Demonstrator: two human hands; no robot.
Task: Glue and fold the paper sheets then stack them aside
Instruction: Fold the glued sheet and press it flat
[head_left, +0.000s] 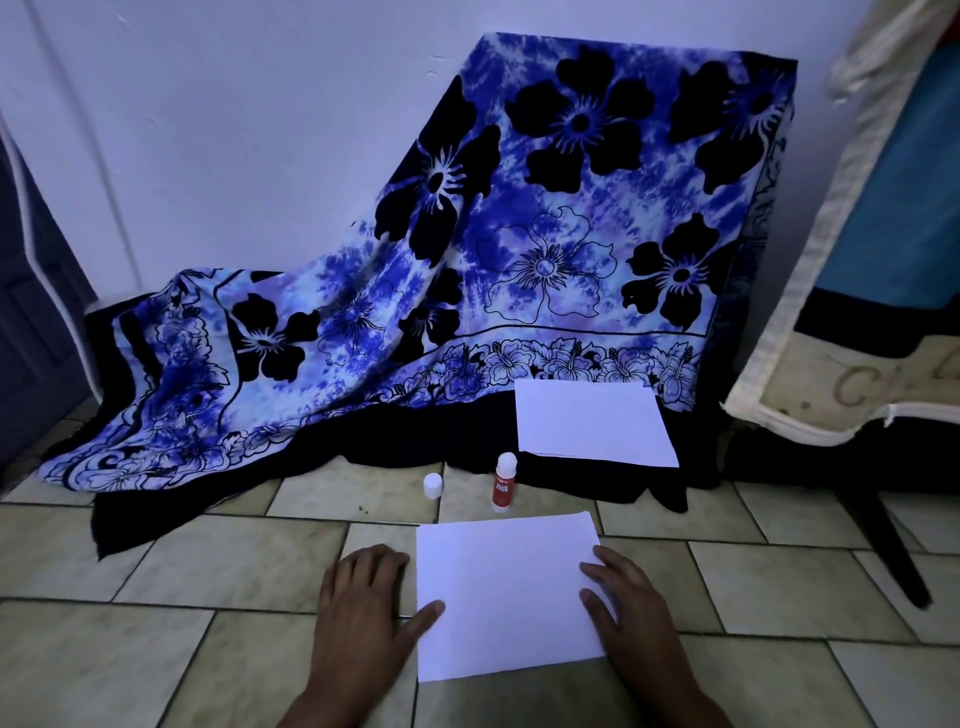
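Sheet (506, 597): flat on the tiled floor (156, 597), between both hands.
Left hand (363, 608): fingers straight, on the floor, thumb on the sheet's left edge.
Right hand (623, 608): fingers straight, flat on the sheet's right edge.
Glue stick (505, 483): upright, uncapped, beyond the sheet.
Cap (432, 486): left of it.
Stack (595, 423): on the cloth (519, 208), behind.

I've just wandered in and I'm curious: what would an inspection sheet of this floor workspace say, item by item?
Surface: tiled floor, pale, with dark joints.
Job's things: paper sheet flat between the hands; more white paper farther back on the cloth's dark border; glue stick upright, uncapped; cap standing to its left.
Clutter: nothing seen.
Grippers: left hand flat on the floor, thumb at the sheet's edge; right hand with fingers resting on the sheet's right edge.
Cables: nothing seen.
Surroundings: floral cloth, blue, draped before a white wall; padded furniture at right.
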